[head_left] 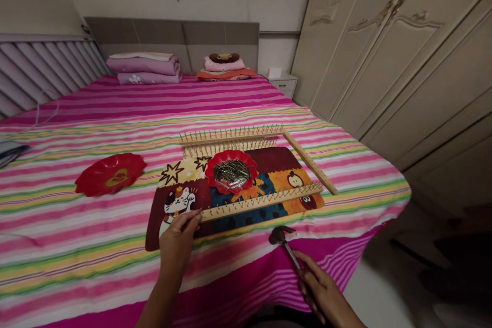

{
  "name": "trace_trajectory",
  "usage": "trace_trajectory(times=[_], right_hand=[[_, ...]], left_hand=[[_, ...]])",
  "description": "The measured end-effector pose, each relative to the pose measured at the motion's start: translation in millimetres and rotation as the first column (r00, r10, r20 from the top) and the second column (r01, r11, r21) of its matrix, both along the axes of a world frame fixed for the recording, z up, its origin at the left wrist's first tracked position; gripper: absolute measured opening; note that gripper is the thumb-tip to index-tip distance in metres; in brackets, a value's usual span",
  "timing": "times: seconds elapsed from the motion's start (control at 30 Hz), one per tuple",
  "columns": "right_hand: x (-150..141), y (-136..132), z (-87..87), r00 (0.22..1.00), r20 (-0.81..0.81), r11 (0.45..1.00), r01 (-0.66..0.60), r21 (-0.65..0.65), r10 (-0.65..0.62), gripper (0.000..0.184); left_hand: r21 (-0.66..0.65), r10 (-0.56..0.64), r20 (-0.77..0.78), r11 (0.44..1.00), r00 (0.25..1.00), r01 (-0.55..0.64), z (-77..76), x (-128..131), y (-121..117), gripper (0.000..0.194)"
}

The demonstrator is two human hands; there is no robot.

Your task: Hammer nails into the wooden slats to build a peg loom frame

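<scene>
My left hand (180, 236) pinches the near left end of a wooden strip (261, 204) with a row of nails standing up along it. In my right hand (317, 284) is a claw hammer (285, 242), held by its handle, its head apart from the strip and nearer to me. Behind the strip, a red scalloped bowl (209, 177) holds a heap of loose nails (231, 173). Bowl and strip rest on a patterned mat (154, 230) with a cat on it.
More nail-studded wooden strips (230, 137) lie behind the bowl, and another strip (309, 161) slants down at the right. A red plate (110, 174) sits at the left on the striped bedspread (77, 225). Folded bedding (146, 66) is stacked by the headboard; wardrobes (380, 41) stand at the right.
</scene>
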State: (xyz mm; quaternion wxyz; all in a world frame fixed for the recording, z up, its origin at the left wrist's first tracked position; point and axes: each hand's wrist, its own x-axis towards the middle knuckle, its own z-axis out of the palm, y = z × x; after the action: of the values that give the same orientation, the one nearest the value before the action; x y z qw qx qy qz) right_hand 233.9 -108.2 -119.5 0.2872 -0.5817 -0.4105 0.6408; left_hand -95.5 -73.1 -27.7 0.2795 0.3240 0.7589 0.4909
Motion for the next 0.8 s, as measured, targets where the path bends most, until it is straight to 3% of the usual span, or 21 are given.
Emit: trace_trajectory(times=[0.27,0.43,0.57,0.7,0.8], right_hand=[[1,-1,-2.2,1.000,0.017,1.000,0.013,-0.020,-0.013,0.065],[-2,0,3.9,0.999,0.022,0.999,0.027,-0.021,-0.026,0.062],[-6,-3,6.3,0.998,0.053,0.999,0.043,0.002,-0.043,0.064],[-13,-11,12.9,0.998,0.057,0.997,-0.045,0.056,0.042,0.067],[-27,-15,36.1,0.988,0.053,0.966,-0.156,0.205,0.148,0.056]], left_hand=[[-0.008,-0.001,-0.074,1.000,0.997,0.000,0.3,6,1,0.026],[0.013,0.003,-0.114,1.000,0.993,-0.002,-8.8,5,2,0.028],[0.011,0.048,-0.049,0.999,0.998,-0.048,-15.2,7,3,0.033],[0.043,0.079,-0.093,0.996,0.993,-0.076,-21.8,9,2,0.032],[0.086,0.049,-0.238,0.996,0.970,-0.030,-25.8,9,1,0.028]])
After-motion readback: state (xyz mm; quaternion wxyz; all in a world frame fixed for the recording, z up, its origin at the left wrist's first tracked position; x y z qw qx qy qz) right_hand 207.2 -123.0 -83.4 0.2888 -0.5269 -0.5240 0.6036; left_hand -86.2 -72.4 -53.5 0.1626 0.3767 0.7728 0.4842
